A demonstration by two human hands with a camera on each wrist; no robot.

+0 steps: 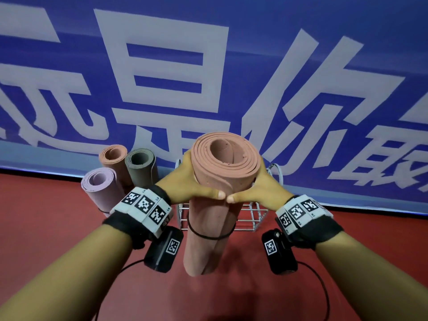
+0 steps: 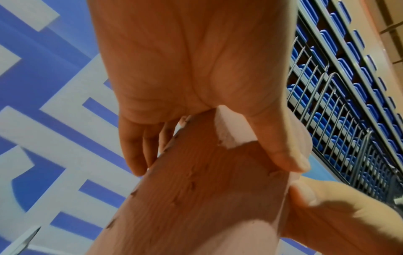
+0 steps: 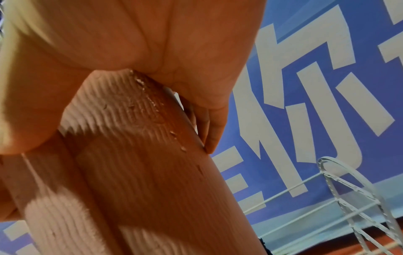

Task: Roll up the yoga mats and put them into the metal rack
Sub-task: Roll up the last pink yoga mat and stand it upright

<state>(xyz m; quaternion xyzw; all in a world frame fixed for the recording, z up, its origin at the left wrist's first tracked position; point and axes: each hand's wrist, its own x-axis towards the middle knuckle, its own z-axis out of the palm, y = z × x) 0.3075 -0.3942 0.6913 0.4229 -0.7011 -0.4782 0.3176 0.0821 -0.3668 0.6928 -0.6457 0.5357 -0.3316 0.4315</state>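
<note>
Terracotta mat roll (image 1: 215,200) stands upright, gripped by left hand (image 1: 185,181) and right hand (image 1: 266,186), thumbs nearly meeting.

A blue banner (image 1: 301,38) with large white characters fills the back of the room. Below the banner runs a pale blue strip (image 1: 46,156), and in front of it spreads a red floor (image 1: 41,228), evenly lit.
</note>
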